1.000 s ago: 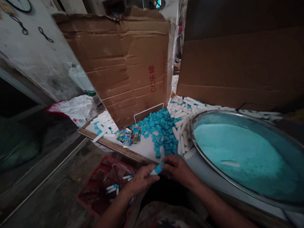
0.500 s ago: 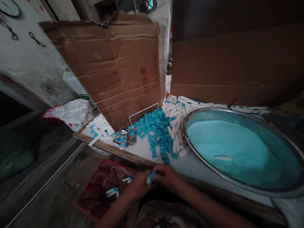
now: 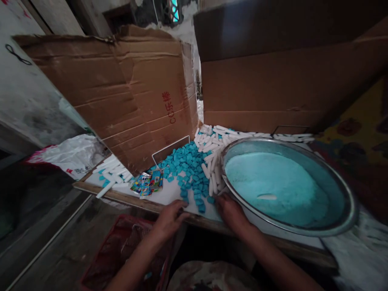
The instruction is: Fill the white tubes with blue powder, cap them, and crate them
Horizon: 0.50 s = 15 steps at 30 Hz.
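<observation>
My left hand (image 3: 169,220) reaches over the table's wooden front edge (image 3: 127,200), fingers stretched toward the nearest blue caps (image 3: 189,169), and holds nothing. My right hand (image 3: 232,212) lies palm down beside the metal bowl (image 3: 342,218). Its fingertips are at the near end of the heap of white tubes (image 3: 212,178), and its back hides whether they grip one. The bowl is filled with pale blue powder (image 3: 273,188), and a white tube (image 3: 266,197) lies on the powder.
Tall cardboard sheets (image 3: 121,97) wall off the table's back and left. Printed stickers (image 3: 148,182) lie near the front edge, with more white tubes (image 3: 112,171) at far left. A red mesh basket (image 3: 121,246) sits on the floor below, and a white plastic bag (image 3: 72,155) lies to the left.
The capped white tube held between both hands is gone from view. The hands have parted and moved up onto the table, left toward the caps, right toward the tubes. The view swung right.
</observation>
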Each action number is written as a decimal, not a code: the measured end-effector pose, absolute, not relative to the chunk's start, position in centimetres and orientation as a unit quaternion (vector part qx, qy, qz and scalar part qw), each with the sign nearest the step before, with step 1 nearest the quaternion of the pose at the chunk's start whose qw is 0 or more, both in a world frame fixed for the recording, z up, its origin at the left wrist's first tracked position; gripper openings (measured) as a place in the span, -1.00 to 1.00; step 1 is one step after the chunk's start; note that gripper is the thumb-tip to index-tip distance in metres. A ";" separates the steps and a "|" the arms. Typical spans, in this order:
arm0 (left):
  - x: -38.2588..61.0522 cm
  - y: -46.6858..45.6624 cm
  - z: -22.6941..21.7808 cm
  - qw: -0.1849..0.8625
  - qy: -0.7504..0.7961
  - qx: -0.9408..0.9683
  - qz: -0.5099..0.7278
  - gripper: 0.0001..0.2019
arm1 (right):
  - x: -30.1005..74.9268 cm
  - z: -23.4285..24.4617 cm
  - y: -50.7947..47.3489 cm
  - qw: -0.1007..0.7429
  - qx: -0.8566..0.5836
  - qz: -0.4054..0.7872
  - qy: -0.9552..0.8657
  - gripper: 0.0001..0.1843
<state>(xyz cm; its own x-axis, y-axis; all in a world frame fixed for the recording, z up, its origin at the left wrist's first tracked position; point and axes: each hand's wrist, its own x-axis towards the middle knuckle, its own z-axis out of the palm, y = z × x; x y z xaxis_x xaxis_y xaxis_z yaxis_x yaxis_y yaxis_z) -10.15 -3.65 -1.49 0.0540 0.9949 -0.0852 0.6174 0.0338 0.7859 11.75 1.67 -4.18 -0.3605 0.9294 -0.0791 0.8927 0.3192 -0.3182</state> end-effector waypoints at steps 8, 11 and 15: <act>-6.1 -0.5 -2.3 0.309 0.613 0.687 0.237 -0.81 | 10.0 -4.6 2.3 0.047 -0.543 0.140 -0.827 -0.76; -5.6 -0.8 -2.8 0.347 0.612 0.652 0.283 -0.79 | 10.7 -5.3 1.7 0.147 -0.530 0.192 -0.813 -0.81; -4.1 -1.3 -3.6 0.476 0.568 0.562 0.367 -0.73 | 11.4 -6.2 0.4 0.313 -0.485 0.236 -0.782 -0.91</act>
